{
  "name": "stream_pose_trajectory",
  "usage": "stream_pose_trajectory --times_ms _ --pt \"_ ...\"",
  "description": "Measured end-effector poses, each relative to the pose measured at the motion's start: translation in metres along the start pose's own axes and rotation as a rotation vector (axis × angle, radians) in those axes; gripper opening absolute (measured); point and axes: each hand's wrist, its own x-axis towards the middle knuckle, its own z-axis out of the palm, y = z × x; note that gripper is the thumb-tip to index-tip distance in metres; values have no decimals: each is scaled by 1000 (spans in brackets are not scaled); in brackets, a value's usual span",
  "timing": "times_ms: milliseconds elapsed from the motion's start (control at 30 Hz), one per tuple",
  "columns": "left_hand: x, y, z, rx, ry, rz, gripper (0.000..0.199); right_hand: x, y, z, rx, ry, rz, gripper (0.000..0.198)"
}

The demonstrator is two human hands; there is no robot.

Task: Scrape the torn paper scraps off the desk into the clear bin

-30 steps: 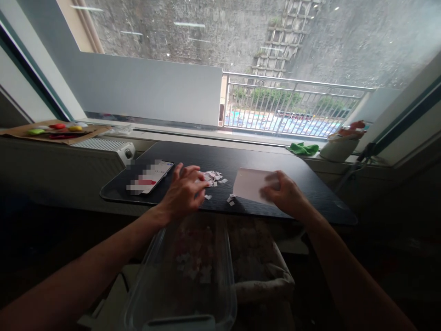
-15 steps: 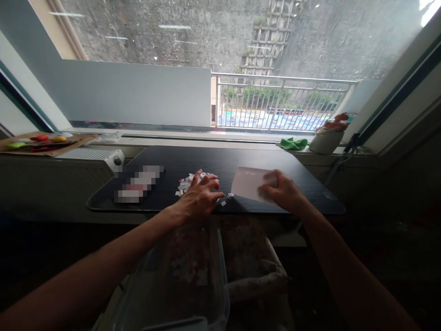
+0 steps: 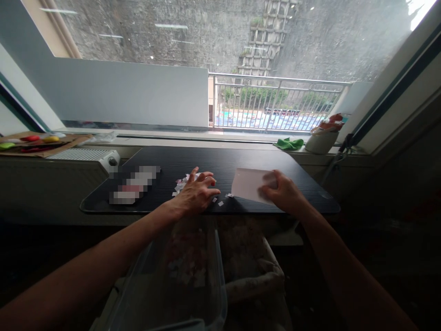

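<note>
A small heap of white paper scraps (image 3: 181,182) lies on the black table (image 3: 220,158). Over the heap is my left hand (image 3: 197,192), its fingers spread and curved; whether the fingertips touch the scraps cannot be seen. My right hand (image 3: 285,192) grips the right side of a pale, see-through sheet (image 3: 248,184), and blurred fingers show through it. The sheet is tilted, its lower left corner close to a loose scrap (image 3: 229,195). Another loose scrap (image 3: 221,203) lies near the table's front edge, between my hands.
Below the table edge stands a clear plastic bin (image 3: 223,276) with scraps inside. A blurred-out item (image 3: 136,185) lies on the table's left. On the sill are a green cloth (image 3: 288,144) and a white pot (image 3: 321,141). A radiator (image 3: 86,158) is at left.
My left hand has shifted slightly left over the heap, and another loose scrap shows beside its thumb. The right hand still holds the sheet. The whole view has shifted a little.
</note>
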Motion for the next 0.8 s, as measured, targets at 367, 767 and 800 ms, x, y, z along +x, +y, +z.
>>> stream_pose_trajectory --times_ms 367,767,800 --pt "0 -9 -2 27 -52 -46 31 -7 -4 -5 1 -44 20 18" --pt "-57 -29 1 -99 248 -245 36 18 -28 34 354 -249 58 24" --pt "-58 -30 4 -109 278 -261 35 19 -27 34 344 -253 60 23"
